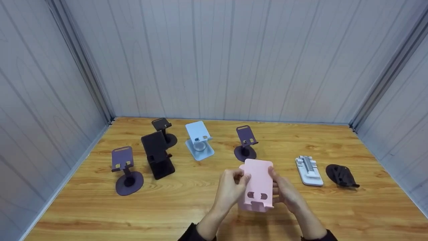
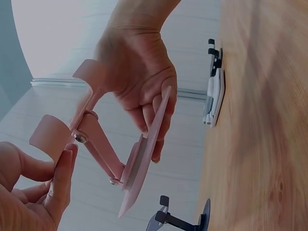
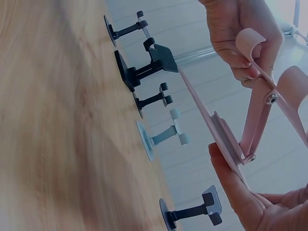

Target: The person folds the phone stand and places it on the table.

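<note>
Both hands hold a pink folding phone stand (image 1: 260,179) above the front part of the table, right of centre. My left hand (image 1: 229,192) pinches the left edge of its upper plate, thumb on the face. My right hand (image 1: 290,195) holds the opposite side, its thumb by the plate's right edge and its fingers along the base plate, as the right wrist view shows. The stand's hinged arm (image 2: 102,147) is partly unfolded, with the base tilted away from the upper plate. Two curved lips (image 3: 250,42) jut from the upper plate.
On the wooden table (image 1: 187,211) stand two purple stands (image 1: 129,180) (image 1: 245,152), two black stands (image 1: 160,167) (image 1: 170,140) and a light blue stand (image 1: 199,154). At right lie a folded white stand (image 1: 311,175) and a folded black one (image 1: 341,175). Pale panels (image 1: 214,60) enclose the table.
</note>
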Demonstrator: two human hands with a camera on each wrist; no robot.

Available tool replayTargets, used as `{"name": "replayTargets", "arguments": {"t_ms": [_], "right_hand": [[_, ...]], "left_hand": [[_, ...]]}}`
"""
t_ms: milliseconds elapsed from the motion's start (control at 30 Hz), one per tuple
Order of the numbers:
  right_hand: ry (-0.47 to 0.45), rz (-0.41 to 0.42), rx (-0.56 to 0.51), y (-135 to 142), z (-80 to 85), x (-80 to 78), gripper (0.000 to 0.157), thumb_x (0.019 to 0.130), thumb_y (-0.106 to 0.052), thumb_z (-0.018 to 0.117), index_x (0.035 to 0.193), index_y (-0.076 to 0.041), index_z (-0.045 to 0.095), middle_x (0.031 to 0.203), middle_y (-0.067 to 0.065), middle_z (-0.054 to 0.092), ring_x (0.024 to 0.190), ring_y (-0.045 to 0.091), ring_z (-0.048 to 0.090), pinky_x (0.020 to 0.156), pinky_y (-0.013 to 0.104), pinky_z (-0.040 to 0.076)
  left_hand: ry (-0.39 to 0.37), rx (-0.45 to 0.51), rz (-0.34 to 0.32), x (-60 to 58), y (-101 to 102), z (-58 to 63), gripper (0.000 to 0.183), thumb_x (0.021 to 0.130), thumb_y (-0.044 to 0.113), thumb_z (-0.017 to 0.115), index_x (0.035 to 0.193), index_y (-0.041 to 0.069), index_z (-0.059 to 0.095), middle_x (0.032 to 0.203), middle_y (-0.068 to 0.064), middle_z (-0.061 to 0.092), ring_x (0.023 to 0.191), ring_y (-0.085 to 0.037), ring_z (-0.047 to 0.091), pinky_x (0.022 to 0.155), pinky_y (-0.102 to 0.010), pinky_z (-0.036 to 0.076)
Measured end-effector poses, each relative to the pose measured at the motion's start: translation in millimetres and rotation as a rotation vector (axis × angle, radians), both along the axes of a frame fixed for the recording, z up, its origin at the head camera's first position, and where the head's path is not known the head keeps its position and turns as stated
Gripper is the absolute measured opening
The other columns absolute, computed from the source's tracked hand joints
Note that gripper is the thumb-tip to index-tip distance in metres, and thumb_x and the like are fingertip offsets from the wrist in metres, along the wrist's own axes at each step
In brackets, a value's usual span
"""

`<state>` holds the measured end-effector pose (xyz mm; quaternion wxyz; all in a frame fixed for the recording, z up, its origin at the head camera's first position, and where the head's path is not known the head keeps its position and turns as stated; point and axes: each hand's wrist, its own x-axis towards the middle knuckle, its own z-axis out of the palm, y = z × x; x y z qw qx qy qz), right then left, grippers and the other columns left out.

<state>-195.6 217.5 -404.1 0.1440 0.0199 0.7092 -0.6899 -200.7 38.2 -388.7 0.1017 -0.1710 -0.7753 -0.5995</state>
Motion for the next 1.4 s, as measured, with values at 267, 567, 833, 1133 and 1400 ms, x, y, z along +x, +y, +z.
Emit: {"name": "replayTargets", "arguments": {"t_ms": [267,567,833,1133,1400], "right_hand": [[0.084,-0.061,-0.073,5.3,2.4,1.2,0.041,0.091,-0.035,0.037,0.094,0.002,0.055,0.078,0.006,0.063,0.069,0.018,0.063,0.060,0.033,0.053],[0.120,-0.160,-0.151,7.2,9.2,6.5,0.035,0.090,-0.030,0.038,0.084,0.000,0.054,0.065,0.004,0.061,0.057,0.013,0.060,0.055,0.030,0.053],[0.185,-0.149,-0.145,9.2,15.9,9.0,0.037,0.091,-0.030,0.037,0.087,0.001,0.056,0.069,0.005,0.062,0.060,0.014,0.060,0.057,0.031,0.053],[0.181,-0.148,-0.134,5.9,15.6,8.9,0.035,0.091,-0.027,0.039,0.091,0.004,0.054,0.074,0.007,0.063,0.064,0.017,0.063,0.058,0.031,0.053],[0.154,-0.216,-0.123,0.3,14.7,9.5,0.024,0.090,-0.021,0.046,0.086,-0.001,0.057,0.073,0.007,0.063,0.064,0.019,0.064,0.056,0.029,0.053]], "left_hand": [[-0.090,0.095,-0.119,0.8,0.0,2.9,0.013,0.082,0.007,0.062,0.078,-0.005,0.065,0.067,-0.005,0.059,0.060,-0.006,0.051,0.054,-0.018,0.047],[-0.090,0.184,-0.067,0.5,1.4,6.5,0.022,0.083,0.018,0.063,0.092,-0.002,0.064,0.077,-0.006,0.062,0.069,-0.014,0.057,0.062,-0.026,0.051],[-0.252,0.178,-0.122,-0.4,1.2,4.3,0.058,0.085,0.027,0.060,0.123,-0.013,0.040,0.108,-0.019,0.053,0.098,-0.029,0.052,0.085,-0.039,0.044],[-0.337,0.276,-0.202,-3.7,4.0,0.7,0.048,0.080,0.022,0.067,0.110,-0.013,0.053,0.082,-0.010,0.062,0.074,-0.017,0.061,0.066,-0.027,0.051],[-0.288,0.273,-0.121,1.8,0.8,8.0,0.039,0.076,0.012,0.070,0.102,-0.014,0.057,0.076,-0.011,0.062,0.067,-0.013,0.057,0.062,-0.024,0.050]]}}
